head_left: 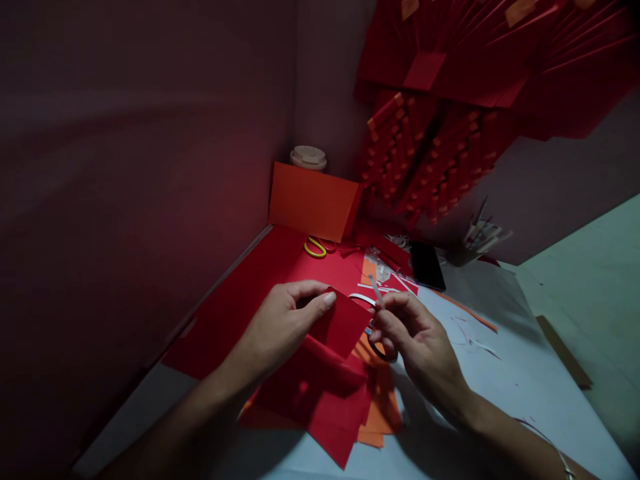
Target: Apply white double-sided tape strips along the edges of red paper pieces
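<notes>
My left hand [280, 327] pinches a small red paper square [343, 327] between thumb and fingers, holding it above a stack of red and orange paper sheets [335, 407]. My right hand [417, 340] is closed in a pinch on a thin pale strip [376, 290] that sticks up from the fingertips, just right of the red square. A roll of tape [383, 350] lies partly hidden under the right hand's fingers.
Yellow-handled scissors [316, 248] lie on a large red sheet [250, 293] at the back. An orange card [313, 200] leans on the wall before a lidded cup [308, 157]. A black phone [427, 265] lies right of centre. Red paper decorations [440, 153] hang on the wall.
</notes>
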`<state>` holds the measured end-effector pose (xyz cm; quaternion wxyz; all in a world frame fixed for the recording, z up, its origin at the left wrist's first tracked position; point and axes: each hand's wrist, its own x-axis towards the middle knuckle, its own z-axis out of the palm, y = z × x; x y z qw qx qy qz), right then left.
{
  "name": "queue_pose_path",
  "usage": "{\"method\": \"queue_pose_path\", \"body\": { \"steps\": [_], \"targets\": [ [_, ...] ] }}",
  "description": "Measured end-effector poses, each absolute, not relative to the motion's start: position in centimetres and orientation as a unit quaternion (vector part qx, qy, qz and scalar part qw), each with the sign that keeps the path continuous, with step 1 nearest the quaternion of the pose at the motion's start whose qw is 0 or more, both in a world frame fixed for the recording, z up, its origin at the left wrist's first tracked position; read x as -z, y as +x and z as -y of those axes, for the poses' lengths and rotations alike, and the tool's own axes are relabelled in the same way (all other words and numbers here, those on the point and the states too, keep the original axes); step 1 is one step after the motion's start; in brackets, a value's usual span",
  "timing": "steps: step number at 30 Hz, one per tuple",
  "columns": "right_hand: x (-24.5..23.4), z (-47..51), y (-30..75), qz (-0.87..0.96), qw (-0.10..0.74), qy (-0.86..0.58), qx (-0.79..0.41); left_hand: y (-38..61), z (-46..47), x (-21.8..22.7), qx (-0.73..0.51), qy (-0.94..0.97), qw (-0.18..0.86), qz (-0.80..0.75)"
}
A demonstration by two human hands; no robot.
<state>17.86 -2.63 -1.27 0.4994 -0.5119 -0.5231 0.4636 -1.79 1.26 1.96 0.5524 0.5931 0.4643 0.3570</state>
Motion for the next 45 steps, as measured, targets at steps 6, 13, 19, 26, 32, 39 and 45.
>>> {"method": "queue_pose_path", "body": {
  "steps": [6, 13, 19, 26, 32, 39, 45],
  "targets": [
    [1.2, 2.4, 18.7, 0.643, 0.477, -0.511, -0.312, -2.0, -1.0, -2.7, -0.386, 0.628, 0.451, -0.503],
    [1.0, 2.9, 18.0, 0.691, 0.427, -0.487, -0.321, -1.9, -0.7, -2.7, -0.384, 0.673, 0.38, -0.505],
    [0.9, 2.6, 17.8, 0.698, 0.399, -0.499, -0.324, -1.7, -0.8, -2.4, -0.381, 0.675, 0.394, -0.494],
    [0.9, 2.6, 17.7, 0.658, 0.406, -0.518, -0.366, -1.7, -0.8, -2.4, -0.359, 0.669, 0.446, -0.474],
    [1.0, 2.7, 17.7, 0.652, 0.407, -0.521, -0.371, -1.6, -0.6, -2.6, -0.355, 0.664, 0.458, -0.473],
    [1.1, 2.6, 17.7, 0.654, 0.413, -0.514, -0.37, -1.7, -0.6, -2.4, -0.354, 0.662, 0.466, -0.469],
    [1.1, 2.6, 17.6, 0.657, 0.412, -0.514, -0.367, -1.8, -0.6, -2.4, -0.356, 0.667, 0.465, -0.461]
  ]
}}
